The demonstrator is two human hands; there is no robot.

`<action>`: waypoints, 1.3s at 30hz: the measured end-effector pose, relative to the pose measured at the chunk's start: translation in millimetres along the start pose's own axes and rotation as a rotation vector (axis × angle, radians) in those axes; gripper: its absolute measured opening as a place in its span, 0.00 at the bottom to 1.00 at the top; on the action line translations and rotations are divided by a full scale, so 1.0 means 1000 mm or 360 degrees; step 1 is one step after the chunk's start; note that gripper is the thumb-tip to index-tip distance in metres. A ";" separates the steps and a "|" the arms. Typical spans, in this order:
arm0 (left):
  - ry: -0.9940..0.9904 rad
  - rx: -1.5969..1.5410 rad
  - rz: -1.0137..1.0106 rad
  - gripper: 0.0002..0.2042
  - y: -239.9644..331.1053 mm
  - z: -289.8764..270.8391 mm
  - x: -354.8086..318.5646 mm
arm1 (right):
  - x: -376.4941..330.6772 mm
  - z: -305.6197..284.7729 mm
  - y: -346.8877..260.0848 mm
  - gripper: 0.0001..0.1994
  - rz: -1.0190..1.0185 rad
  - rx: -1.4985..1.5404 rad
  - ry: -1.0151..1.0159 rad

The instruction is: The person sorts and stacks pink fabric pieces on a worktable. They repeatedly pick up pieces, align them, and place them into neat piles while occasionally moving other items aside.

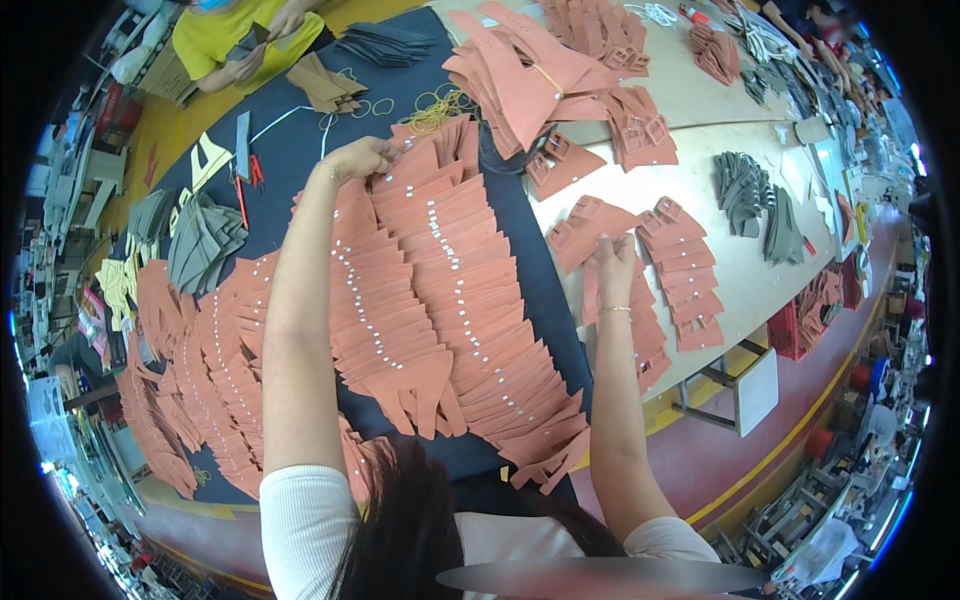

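My left hand (365,158) reaches to the far end of the overlapping rows of salmon leather pieces (455,270), which carry small white labels. Its fingers are curled closed at the edge of an end piece, though the fingertips are partly hidden. Over the pale tabletop on the right, my right hand (616,258) pinches a salmon leather piece with a buckle (588,228). Just right of that hand lies an overlapping row of similar buckled pieces (688,275); another row runs partly beneath my forearm.
A larger salmon pile (525,75) rises at the far middle, beside yellow rubber bands (437,108). Dark grey pieces lie at left (205,245) and right (743,195). Across the table, a person in yellow (245,45) handles a dark piece. A stool (735,385) stands by the right edge.
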State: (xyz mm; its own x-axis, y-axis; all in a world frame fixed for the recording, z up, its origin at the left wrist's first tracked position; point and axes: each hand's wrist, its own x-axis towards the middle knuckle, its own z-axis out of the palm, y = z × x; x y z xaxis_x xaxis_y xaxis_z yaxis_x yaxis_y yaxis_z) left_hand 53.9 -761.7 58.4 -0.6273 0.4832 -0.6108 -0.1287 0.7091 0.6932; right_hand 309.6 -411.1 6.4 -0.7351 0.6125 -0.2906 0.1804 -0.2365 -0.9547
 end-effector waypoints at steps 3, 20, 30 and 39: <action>-0.0046 -0.0041 -0.0048 0.18 -0.007 -0.007 0.006 | -0.011 -0.007 -0.003 0.07 0.0005 0.0006 -0.0037; 0.0353 0.0760 0.0322 0.11 0.067 0.027 -0.059 | -0.051 -0.048 -0.033 0.14 -0.0136 -0.0107 -0.0045; 0.1404 0.0505 0.0615 0.12 0.138 0.030 -0.157 | -0.069 -0.051 -0.065 0.13 0.0024 0.0458 -0.0079; 0.1043 -0.1571 0.0218 0.16 0.106 0.276 -0.133 | -0.131 0.002 -0.094 0.11 0.0521 0.1665 -0.0663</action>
State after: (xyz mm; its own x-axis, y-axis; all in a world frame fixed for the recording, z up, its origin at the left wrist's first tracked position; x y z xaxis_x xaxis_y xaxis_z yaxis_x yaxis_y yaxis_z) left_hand 335.8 -608.9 108.0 -0.9177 -0.0333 -0.3958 -0.3853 -0.1679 0.9074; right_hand 387.5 -471.1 134.5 -0.9454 0.1591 -0.2845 -0.0820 -0.9608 -0.2647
